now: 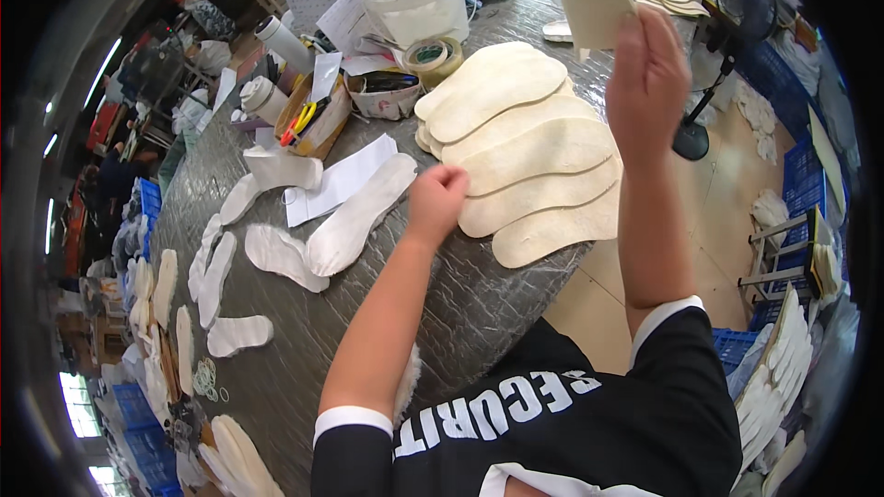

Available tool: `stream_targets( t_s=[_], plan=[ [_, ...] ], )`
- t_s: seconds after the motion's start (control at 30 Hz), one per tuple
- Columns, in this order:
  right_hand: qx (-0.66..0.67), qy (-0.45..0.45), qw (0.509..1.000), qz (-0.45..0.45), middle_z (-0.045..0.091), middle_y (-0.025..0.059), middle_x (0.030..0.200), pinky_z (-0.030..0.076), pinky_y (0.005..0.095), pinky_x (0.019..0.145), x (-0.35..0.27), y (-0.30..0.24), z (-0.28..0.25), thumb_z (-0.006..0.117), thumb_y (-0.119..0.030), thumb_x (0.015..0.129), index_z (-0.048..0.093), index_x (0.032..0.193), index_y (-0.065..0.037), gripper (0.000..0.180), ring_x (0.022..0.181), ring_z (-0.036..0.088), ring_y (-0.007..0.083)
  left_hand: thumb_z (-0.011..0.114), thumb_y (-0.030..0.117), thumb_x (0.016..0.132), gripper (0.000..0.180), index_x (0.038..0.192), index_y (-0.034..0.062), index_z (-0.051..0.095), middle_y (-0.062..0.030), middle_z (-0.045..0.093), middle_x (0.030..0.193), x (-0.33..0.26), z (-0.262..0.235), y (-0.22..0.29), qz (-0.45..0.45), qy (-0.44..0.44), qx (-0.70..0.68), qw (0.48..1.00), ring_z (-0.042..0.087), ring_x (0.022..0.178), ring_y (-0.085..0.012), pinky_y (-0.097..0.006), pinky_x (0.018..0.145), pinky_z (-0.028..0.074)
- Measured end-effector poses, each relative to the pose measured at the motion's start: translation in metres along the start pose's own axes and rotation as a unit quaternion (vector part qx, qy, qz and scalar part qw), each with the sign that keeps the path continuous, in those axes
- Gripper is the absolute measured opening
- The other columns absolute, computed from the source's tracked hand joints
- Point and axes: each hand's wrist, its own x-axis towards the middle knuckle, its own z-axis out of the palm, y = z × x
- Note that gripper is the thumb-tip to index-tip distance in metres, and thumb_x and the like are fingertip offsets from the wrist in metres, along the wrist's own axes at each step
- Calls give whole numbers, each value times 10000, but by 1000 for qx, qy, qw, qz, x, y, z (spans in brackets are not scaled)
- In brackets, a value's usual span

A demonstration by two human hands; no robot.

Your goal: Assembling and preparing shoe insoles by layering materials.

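My right hand (647, 74) is raised at the upper right, fingers closed round one end of a cream insole (592, 9). Below it, a fanned pile of cream insoles (543, 155) lies on the dark marbled table (368, 331). At the left edge of this pile sits my left hand (436, 206), its fingers curled together and touching or nearly touching an insole; whatever they pinch is hidden. Just left of that hand lies a white fleecy insole (364, 216), partly over a sheet of white paper (318, 191). Several more white insoles (215, 278) are scattered further left.
Behind the pile stand a white bucket (419, 2), tape rolls (431, 55) and an organizer box (313, 115) with a yellow-and-red cutter. A black fan (744, 0) is at the far right. Blue crates (801, 175) and a metal stool (783, 253) stand beyond the table's right edge.
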Motion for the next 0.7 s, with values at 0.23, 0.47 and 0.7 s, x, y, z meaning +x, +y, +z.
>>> stream_targets(
  t_s=[0.23,0.47,0.7],
  plan=[
    [221,-253,932,-136,580,127,941,508,336,653,-71,-130,-19,652,19,716,658,1031,26,315,765,603,249,457,710,874,950,1355,-104,361,-315,464,1305,-76,-56,80,57,-274,-652,705,581,1121,-385,-465,917,536],
    [402,-359,837,99,612,171,1024,533,356,719,-154,-173,-12,641,-65,829,472,1318,46,529,846,635,268,627,490,860,866,1385,-116,300,-320,452,1273,-184,-146,46,60,-92,-570,814,550,823,-200,-266,626,467],
    [345,-638,420,546,613,118,900,530,274,572,-206,-145,13,399,-29,956,392,1413,-14,457,654,648,170,893,248,627,575,1022,-10,564,-121,493,1199,-310,-154,9,-47,93,-145,984,566,991,-214,-286,802,490]
  ],
)
